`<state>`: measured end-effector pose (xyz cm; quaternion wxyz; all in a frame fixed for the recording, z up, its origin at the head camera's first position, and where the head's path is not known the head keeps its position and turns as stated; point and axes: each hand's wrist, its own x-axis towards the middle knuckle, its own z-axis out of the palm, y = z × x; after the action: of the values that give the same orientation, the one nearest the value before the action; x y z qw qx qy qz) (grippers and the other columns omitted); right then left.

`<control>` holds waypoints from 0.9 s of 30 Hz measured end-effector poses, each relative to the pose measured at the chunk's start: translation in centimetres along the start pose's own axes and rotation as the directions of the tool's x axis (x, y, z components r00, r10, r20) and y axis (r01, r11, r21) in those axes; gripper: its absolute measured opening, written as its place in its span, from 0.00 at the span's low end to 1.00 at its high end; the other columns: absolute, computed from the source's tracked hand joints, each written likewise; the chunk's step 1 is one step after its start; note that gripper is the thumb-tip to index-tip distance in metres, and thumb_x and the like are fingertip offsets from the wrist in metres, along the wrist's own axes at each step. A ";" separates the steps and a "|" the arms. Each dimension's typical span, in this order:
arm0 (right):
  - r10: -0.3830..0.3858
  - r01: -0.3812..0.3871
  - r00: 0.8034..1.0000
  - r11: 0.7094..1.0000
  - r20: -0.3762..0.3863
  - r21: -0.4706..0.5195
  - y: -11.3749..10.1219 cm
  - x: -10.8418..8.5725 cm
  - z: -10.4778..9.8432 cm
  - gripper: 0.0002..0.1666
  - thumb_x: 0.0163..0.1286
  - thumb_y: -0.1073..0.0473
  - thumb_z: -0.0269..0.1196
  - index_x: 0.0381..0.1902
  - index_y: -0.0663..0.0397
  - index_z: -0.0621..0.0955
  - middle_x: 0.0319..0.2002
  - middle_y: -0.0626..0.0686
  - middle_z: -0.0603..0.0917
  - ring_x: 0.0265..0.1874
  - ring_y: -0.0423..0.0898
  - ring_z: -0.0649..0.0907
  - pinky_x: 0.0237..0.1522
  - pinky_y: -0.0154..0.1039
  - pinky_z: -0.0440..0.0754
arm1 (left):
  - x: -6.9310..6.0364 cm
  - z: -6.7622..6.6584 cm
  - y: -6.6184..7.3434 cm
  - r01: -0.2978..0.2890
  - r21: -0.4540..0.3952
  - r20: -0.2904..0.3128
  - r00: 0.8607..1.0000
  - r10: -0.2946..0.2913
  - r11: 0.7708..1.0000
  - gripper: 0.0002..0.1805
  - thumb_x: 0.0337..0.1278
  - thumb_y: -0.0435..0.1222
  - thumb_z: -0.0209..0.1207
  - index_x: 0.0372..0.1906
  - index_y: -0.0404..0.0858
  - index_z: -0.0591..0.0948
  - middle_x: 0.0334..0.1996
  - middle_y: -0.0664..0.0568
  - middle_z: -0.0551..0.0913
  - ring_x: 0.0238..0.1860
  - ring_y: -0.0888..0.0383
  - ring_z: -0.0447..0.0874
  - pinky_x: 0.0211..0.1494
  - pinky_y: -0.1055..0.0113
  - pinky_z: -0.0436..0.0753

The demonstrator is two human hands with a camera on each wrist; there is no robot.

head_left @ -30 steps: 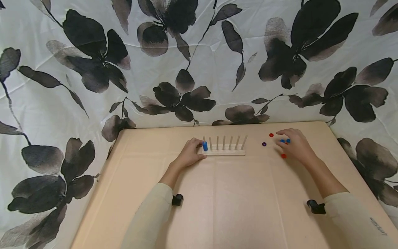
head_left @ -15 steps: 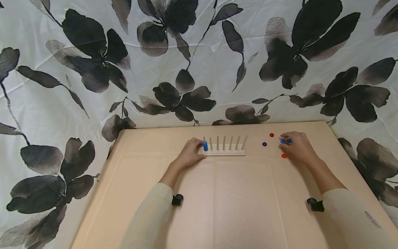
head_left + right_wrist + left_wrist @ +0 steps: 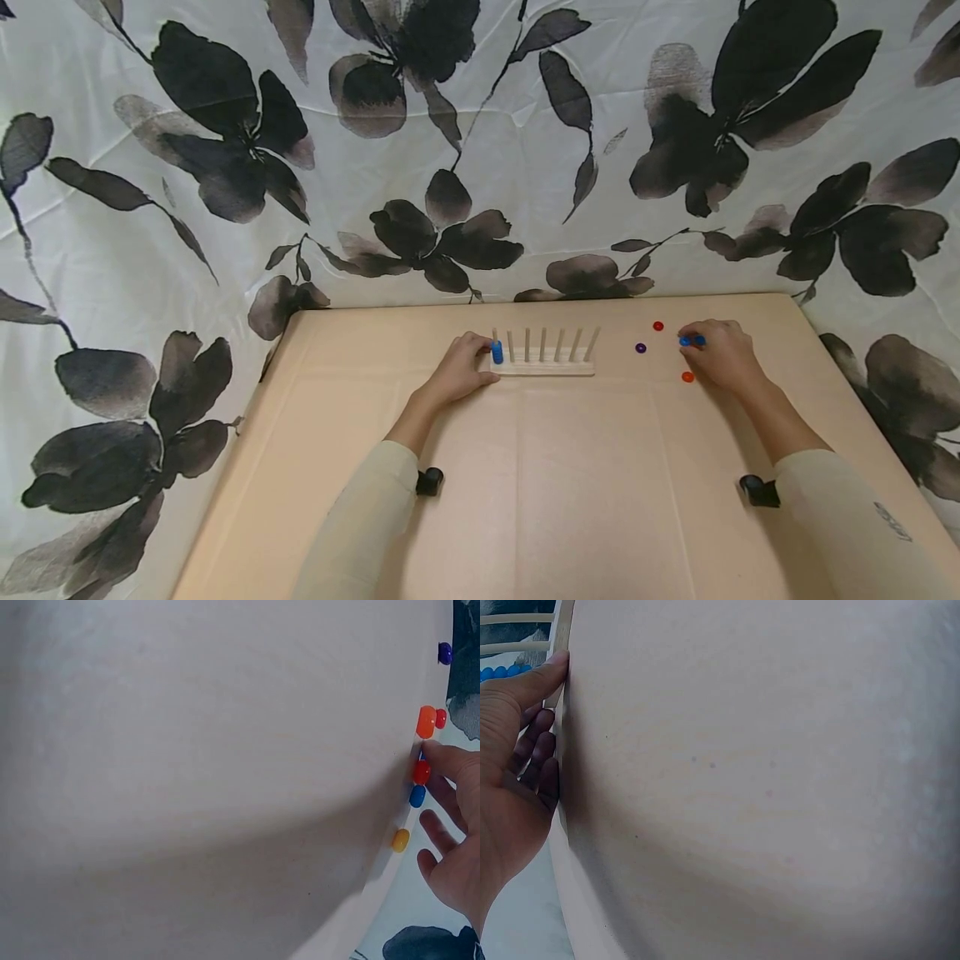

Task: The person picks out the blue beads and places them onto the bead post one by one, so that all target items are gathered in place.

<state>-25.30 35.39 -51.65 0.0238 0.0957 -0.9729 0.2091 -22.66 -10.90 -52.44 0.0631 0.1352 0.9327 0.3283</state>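
A pale wooden peg rack (image 3: 555,368) with a row of upright pegs stands near the table's far edge. Blue beads (image 3: 497,352) are stacked on its leftmost peg. My left hand (image 3: 463,367) grips the rack's left end, thumb at the front; the left wrist view shows the thumb on the base and the blue stack (image 3: 504,673) behind it. At the right, my right hand (image 3: 722,354) pinches a blue bead (image 3: 684,341) between thumb and index finger, low at the table. Another blue bead (image 3: 700,340) lies under that hand. In the right wrist view, a red bead (image 3: 422,772) partly hides the pinched one.
Around the right hand lie a red bead (image 3: 657,326), a purple bead (image 3: 641,348) and an orange-red bead (image 3: 687,377). A yellow bead (image 3: 401,840) shows only in the right wrist view. Floral cloth (image 3: 450,167) hangs behind the table (image 3: 585,475).
My right hand's thumb and index finger have drawn in and closed around the blue bead. The left hand stays on the rack. The view has shifted slightly.
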 end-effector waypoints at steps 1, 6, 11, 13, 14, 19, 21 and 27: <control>-0.006 0.006 1.000 1.000 -0.009 -0.001 0.0 0.0 0.0 0.16 0.70 0.61 0.68 0.53 0.62 0.83 0.55 0.73 0.81 0.57 0.76 0.71 0.53 0.78 0.66 | 0.0 0.0 0.0 -0.001 0.000 -0.001 1.000 0.001 1.000 0.34 0.58 0.41 0.74 0.67 0.34 0.77 0.62 0.45 0.76 0.62 0.48 0.71 0.69 0.55 0.73; -0.002 0.002 1.000 1.000 -0.017 -0.006 0.0 0.1 0.3 0.14 0.71 0.62 0.66 0.52 0.60 0.84 0.55 0.72 0.82 0.57 0.75 0.71 0.52 0.76 0.67 | 0.0 0.0 -0.1 0.000 -0.002 -0.002 1.000 0.000 1.000 0.34 0.58 0.41 0.74 0.67 0.35 0.77 0.63 0.46 0.76 0.62 0.49 0.71 0.68 0.56 0.73; 0.005 -0.005 1.000 1.000 -0.008 -0.005 0.0 0.2 0.4 0.13 0.70 0.63 0.65 0.51 0.60 0.84 0.55 0.72 0.82 0.57 0.74 0.71 0.52 0.74 0.67 | 0.0 -0.1 0.0 -0.002 0.001 -0.001 1.000 0.002 1.000 0.35 0.58 0.41 0.74 0.67 0.34 0.77 0.63 0.45 0.76 0.63 0.48 0.71 0.69 0.56 0.73; 0.002 -0.002 1.000 1.000 -0.008 -0.003 0.0 0.1 0.4 0.12 0.70 0.64 0.65 0.51 0.60 0.84 0.55 0.72 0.82 0.57 0.74 0.71 0.52 0.74 0.66 | -0.1 -0.1 0.1 -0.001 0.001 0.002 1.000 0.001 1.000 0.35 0.58 0.41 0.74 0.68 0.35 0.76 0.63 0.45 0.76 0.63 0.48 0.71 0.69 0.56 0.73; 0.000 0.000 1.000 1.000 -0.011 -0.001 0.0 0.1 0.4 0.12 0.70 0.64 0.65 0.50 0.60 0.84 0.55 0.72 0.82 0.57 0.74 0.71 0.52 0.74 0.66 | -0.1 -0.1 0.1 0.000 0.000 0.003 1.000 0.000 1.000 0.35 0.58 0.41 0.74 0.68 0.35 0.76 0.63 0.45 0.76 0.63 0.48 0.71 0.70 0.56 0.73; -0.013 0.013 1.000 1.000 -0.020 0.020 -0.1 -0.1 0.5 0.12 0.70 0.63 0.66 0.50 0.60 0.84 0.53 0.72 0.82 0.57 0.73 0.72 0.52 0.74 0.66 | -0.1 -0.1 0.1 0.006 0.000 0.001 1.000 -0.006 1.000 0.35 0.58 0.41 0.74 0.68 0.35 0.76 0.64 0.45 0.75 0.64 0.48 0.70 0.70 0.56 0.73; -0.023 0.023 0.999 0.999 -0.025 0.028 -0.2 -0.1 0.5 0.12 0.70 0.63 0.67 0.50 0.60 0.85 0.53 0.71 0.83 0.56 0.73 0.72 0.52 0.74 0.66 | -0.1 -0.1 0.1 0.006 0.000 0.001 1.000 -0.006 1.000 0.35 0.58 0.41 0.74 0.68 0.35 0.76 0.64 0.45 0.75 0.64 0.48 0.70 0.70 0.56 0.73; -0.056 0.058 0.998 0.996 -0.029 0.074 -1.1 -0.4 0.1 0.13 0.70 0.62 0.68 0.50 0.63 0.85 0.51 0.71 0.83 0.54 0.71 0.73 0.55 0.73 0.69 | -0.1 -0.1 0.0 0.003 0.000 0.006 1.000 -0.003 1.000 0.35 0.58 0.41 0.74 0.68 0.35 0.76 0.64 0.45 0.75 0.64 0.48 0.70 0.70 0.56 0.73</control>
<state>-24.66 34.46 -51.31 0.0390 0.1217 -0.9608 0.2460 -22.59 -10.96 -52.34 0.0665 0.1346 0.9328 0.3276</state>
